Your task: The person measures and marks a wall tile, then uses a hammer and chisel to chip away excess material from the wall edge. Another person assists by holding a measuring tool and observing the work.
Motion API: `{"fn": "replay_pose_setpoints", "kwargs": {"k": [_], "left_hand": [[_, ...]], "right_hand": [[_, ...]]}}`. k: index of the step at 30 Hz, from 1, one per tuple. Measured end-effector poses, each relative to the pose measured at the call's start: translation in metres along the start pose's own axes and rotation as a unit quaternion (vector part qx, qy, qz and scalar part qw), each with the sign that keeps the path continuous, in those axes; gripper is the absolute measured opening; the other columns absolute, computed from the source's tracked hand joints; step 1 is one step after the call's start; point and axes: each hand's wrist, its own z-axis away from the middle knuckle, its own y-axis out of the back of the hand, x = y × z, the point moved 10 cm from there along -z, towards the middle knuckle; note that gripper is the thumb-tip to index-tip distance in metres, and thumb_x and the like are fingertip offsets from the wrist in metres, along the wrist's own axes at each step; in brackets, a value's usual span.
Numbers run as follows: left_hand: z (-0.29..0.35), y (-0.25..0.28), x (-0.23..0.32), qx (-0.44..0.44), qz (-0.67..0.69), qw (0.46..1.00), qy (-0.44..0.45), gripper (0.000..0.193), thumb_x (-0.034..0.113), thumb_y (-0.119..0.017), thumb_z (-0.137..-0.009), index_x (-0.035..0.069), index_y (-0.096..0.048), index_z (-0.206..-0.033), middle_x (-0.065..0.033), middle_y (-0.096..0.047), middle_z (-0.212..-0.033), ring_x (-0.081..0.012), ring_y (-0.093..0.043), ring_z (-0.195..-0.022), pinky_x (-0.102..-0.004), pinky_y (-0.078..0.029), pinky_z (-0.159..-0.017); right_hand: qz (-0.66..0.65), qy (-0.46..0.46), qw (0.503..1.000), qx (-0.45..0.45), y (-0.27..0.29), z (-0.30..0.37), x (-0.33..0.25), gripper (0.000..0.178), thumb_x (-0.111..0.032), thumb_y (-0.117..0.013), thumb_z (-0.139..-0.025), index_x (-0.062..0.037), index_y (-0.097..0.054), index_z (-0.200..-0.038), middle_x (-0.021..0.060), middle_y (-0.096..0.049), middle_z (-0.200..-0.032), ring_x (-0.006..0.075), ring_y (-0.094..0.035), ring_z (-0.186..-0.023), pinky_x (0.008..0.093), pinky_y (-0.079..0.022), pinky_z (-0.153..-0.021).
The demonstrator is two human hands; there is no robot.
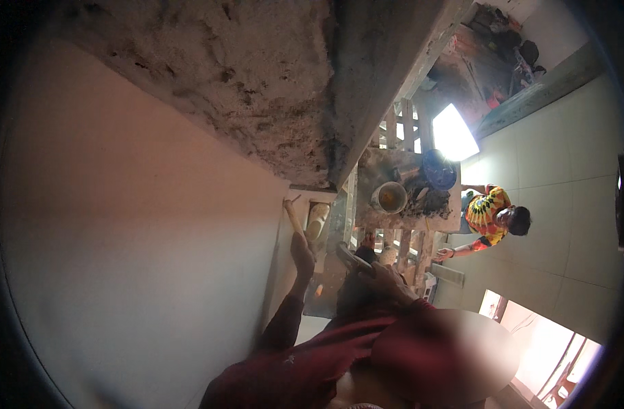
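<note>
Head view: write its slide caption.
Left hand gripping a wooden-handled tool, with bucket, blue basin and co-worker to the right.

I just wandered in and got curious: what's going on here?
The left hand grips a wooden-handled tool near the pale wall. The right hand is at a curved greyish object; its grip is unclear. A bucket and blue basin sit on a platform, with another person beside it.

Before the right hand (pixel 392 283) lies the board (pixel 381 166) — on it a bucket (pixel 390 185) and, to its right, a basin (pixel 439 170); more rightward, a person (pixel 488 211).
</note>
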Motion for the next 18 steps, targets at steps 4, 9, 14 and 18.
{"fn": "replay_pose_setpoints", "kwargs": {"k": [4, 9, 14, 18], "left_hand": [[-0.027, -0.06, 0.023, -0.005, 0.016, 1.0, -0.019, 0.04, 0.05, -0.033, -0.101, 0.013, -0.046, -0.091, 0.0043, -0.037, -0.056, -0.0068, -0.029, -0.036, -0.0239, -0.025, -0.032], [-0.078, -0.102, 0.001, -0.011, -0.057, 0.997, -0.041, 0.043, 0.054, -0.037, -0.099, 0.014, -0.045, -0.089, 0.0053, -0.035, -0.054, -0.0067, -0.028, -0.036, -0.0244, -0.023, -0.032], [-0.051, -0.136, -0.006, -0.033, -0.034, 0.999, -0.012, 0.045, 0.057, -0.038, -0.098, 0.015, -0.045, -0.085, 0.0054, -0.034, -0.053, -0.0063, -0.026, -0.036, -0.0247, -0.022, -0.032], [-0.071, -0.13, 0.018, 0.001, -0.166, 0.969, -0.182, 0.041, 0.051, -0.041, -0.099, 0.012, -0.045, -0.085, 0.0022, -0.038, -0.061, -0.0082, -0.037, -0.044, -0.0264, -0.027, -0.036]], "right_hand": [[-0.007, 0.001, 1.0, -0.023, 0.032, -0.028, 0.032, 0.056, -0.055, -0.056, -0.088, -0.0001, -0.058, -0.097, 0.0226, -0.066, -0.083, 0.0393, -0.065, -0.081, 0.0482, -0.05, -0.072], [-0.027, -0.018, 0.999, -0.03, 0.06, -0.057, 0.049, 0.057, -0.056, -0.057, -0.088, 0.0, -0.058, -0.098, 0.0243, -0.065, -0.086, 0.0407, -0.064, -0.085, 0.0484, -0.05, -0.072], [-0.032, -0.059, 0.998, -0.012, 0.068, -0.052, 0.075, 0.056, -0.056, -0.058, -0.087, -0.0006, -0.058, -0.098, 0.0244, -0.064, -0.087, 0.0412, -0.064, -0.086, 0.048, -0.05, -0.072], [-0.052, -0.041, 0.998, -0.016, 0.087, -0.047, 0.062, 0.055, -0.054, -0.06, -0.086, -0.0006, -0.058, -0.1, 0.0246, -0.064, -0.088, 0.0413, -0.064, -0.086, 0.0472, -0.05, -0.071]]}}
